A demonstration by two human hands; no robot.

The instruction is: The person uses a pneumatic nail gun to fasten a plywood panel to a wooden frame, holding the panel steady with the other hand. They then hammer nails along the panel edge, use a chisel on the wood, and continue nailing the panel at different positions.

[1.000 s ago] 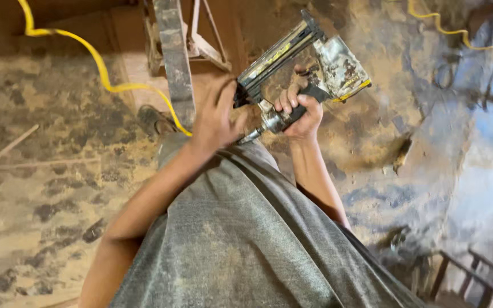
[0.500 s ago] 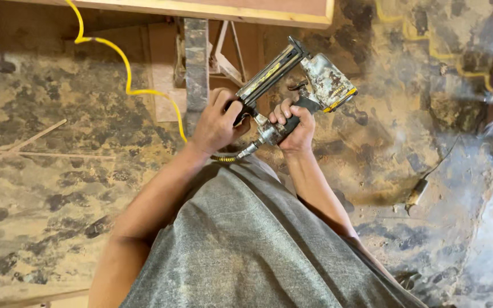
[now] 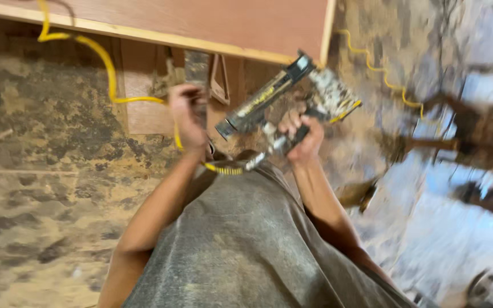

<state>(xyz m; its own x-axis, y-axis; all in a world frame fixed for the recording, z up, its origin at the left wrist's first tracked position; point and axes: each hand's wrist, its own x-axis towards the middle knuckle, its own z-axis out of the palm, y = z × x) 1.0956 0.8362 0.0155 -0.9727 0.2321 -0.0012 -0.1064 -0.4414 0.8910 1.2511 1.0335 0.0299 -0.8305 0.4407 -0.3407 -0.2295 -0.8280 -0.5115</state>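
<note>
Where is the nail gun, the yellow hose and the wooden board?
nail gun [image 3: 292, 102], head view, on its long magazine.
yellow hose [image 3: 109, 74], head view, on the curved stretch.
wooden board [image 3: 201, 23], head view, on its flat reddish face.

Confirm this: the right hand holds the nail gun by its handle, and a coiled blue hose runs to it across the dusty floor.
Not quite. In the head view the right hand does hold the nail gun by its handle, but the coiled hose is yellow, not blue. The rest stands: it runs over the dusty floor.
</note>
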